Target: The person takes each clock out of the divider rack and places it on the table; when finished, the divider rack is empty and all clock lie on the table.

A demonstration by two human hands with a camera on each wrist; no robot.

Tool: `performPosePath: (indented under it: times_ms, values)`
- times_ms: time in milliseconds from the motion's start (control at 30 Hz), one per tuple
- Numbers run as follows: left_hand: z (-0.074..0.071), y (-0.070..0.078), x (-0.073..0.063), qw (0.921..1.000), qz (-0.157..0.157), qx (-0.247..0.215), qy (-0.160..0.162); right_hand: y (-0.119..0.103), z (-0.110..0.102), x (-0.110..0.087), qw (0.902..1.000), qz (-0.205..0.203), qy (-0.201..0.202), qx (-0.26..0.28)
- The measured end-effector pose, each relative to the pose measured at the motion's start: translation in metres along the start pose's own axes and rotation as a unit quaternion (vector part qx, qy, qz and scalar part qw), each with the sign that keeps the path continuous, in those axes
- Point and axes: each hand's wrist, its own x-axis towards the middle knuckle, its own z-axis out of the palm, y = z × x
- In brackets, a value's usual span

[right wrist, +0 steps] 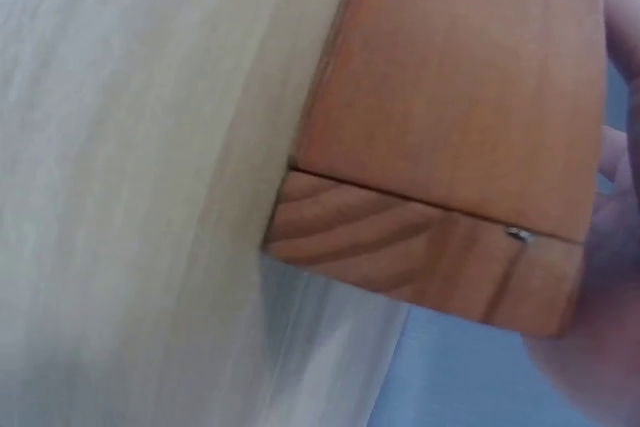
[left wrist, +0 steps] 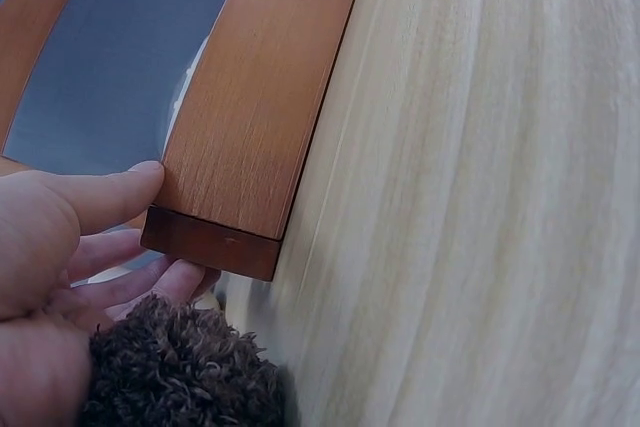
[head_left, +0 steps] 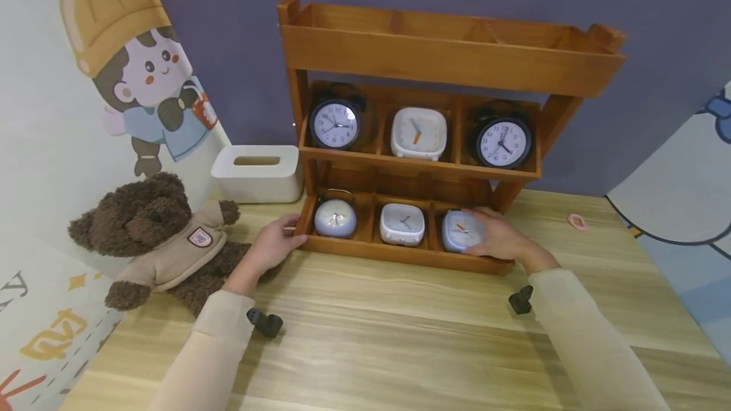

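Note:
A wooden shelf [head_left: 400, 255] with compartments stands on the table against the wall. My left hand [head_left: 272, 246] grips its lower left corner; in the left wrist view the thumb lies at the top of the front board [left wrist: 265, 97] and the fingers pass behind its end. With my right hand [head_left: 498, 236] I hold a light blue alarm clock [head_left: 457, 233] in the lower right compartment, fingers over its top and thumb at its front. Beside it sit a white square clock [head_left: 401, 224] and a round lavender clock [head_left: 335, 218]. The right wrist view mostly shows the board's end [right wrist: 420, 252], hiding the clock.
On the middle tier are two black round alarm clocks [head_left: 335, 124] and a white clock [head_left: 419, 134] between them. A brown teddy bear [head_left: 183, 259] leans at the left, close by my left hand. Behind it stands a white tissue box [head_left: 257, 186]. A small pink object [head_left: 577, 222] lies right.

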Motion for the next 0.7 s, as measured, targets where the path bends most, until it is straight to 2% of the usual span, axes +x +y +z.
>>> performPosePath:
  times_ms: [267, 467, 567, 700]
  values:
    - [-0.001, 0.0, 0.002, 1.0, 0.003, -0.001, 0.004, -0.009, -0.01, -0.002, 0.9986, 0.032, 0.036, 0.022]
    - [-0.001, -0.002, -0.001, 1.0, 0.001, -0.003, 0.008, -0.015, -0.018, -0.009, 0.9978, 0.023, 0.058, 0.024]
    - [-0.001, -0.003, -0.002, 1.0, -0.004, -0.001, 0.008, -0.016, -0.023, -0.016, 0.9978, 0.018, 0.06, 0.022]
    - [0.0, -0.001, -0.002, 1.0, -0.005, 0.0, 0.006, -0.016, -0.039, -0.032, 0.9984, 0.016, 0.042, 0.033]
